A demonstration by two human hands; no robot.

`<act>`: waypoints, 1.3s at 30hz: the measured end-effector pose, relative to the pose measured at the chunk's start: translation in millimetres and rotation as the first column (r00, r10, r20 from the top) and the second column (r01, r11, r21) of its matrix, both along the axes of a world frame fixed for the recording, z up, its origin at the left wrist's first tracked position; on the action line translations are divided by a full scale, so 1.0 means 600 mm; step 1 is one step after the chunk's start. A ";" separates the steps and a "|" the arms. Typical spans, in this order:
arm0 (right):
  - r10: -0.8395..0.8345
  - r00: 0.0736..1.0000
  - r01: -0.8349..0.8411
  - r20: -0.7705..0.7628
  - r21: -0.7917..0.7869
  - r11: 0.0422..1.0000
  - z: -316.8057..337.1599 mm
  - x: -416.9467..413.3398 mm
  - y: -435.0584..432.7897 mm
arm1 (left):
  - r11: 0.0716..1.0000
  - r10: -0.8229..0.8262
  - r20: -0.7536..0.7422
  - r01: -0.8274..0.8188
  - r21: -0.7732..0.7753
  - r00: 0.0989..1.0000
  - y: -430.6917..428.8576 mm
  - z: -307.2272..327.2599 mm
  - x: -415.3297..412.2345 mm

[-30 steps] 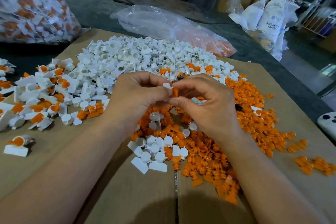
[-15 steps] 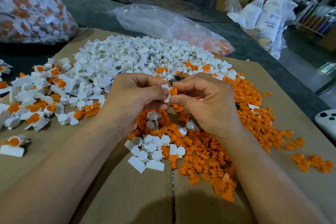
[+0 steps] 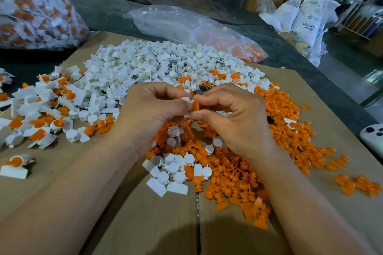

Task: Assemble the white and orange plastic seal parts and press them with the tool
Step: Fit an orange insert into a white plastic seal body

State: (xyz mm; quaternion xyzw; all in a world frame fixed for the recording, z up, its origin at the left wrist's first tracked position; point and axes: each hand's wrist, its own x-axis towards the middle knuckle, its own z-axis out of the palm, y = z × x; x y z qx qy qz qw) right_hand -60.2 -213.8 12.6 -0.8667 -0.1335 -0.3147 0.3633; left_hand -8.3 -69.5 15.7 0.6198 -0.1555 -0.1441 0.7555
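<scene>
My left hand [image 3: 153,114] pinches a small white seal part [image 3: 187,100] above the cardboard. My right hand [image 3: 234,118] pinches an orange insert [image 3: 195,106] that sits against the white part, fingertips of both hands meeting. A big heap of white parts [image 3: 149,66] lies behind the hands and a heap of orange inserts [image 3: 286,122] spreads to the right and below. A small dark metal tool [image 3: 200,89] peeks out just behind my fingertips, lying among the parts. Joined white-and-orange seals [image 3: 41,114] lie at the left.
Brown cardboard [image 3: 145,223] covers the worktop. A clear bag of seals [image 3: 31,6] stands back left, a limp plastic bag [image 3: 186,27] behind the white heap. A white device with dark buttons [image 3: 373,136] sits at the right edge. Boxes and sacks fill the background.
Both hands stay together at the same spot; the orange insert has been worked further against the white part. The view shifted slightly.
</scene>
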 end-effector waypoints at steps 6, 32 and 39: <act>0.005 0.998 -0.002 0.056 -0.061 0.998 -0.002 0.002 -0.002 | 1.000 0.015 0.010 -0.016 0.023 1.000 -0.001 -0.002 0.001; 0.069 0.995 -0.071 0.075 0.021 0.997 -0.003 0.004 -0.004 | 0.999 -0.014 -0.040 0.013 -0.040 0.999 0.001 0.002 0.000; 0.087 0.996 -0.087 0.017 0.031 0.996 0.000 0.002 -0.007 | 0.999 -0.021 -0.041 0.020 -0.026 0.999 0.001 0.004 -0.002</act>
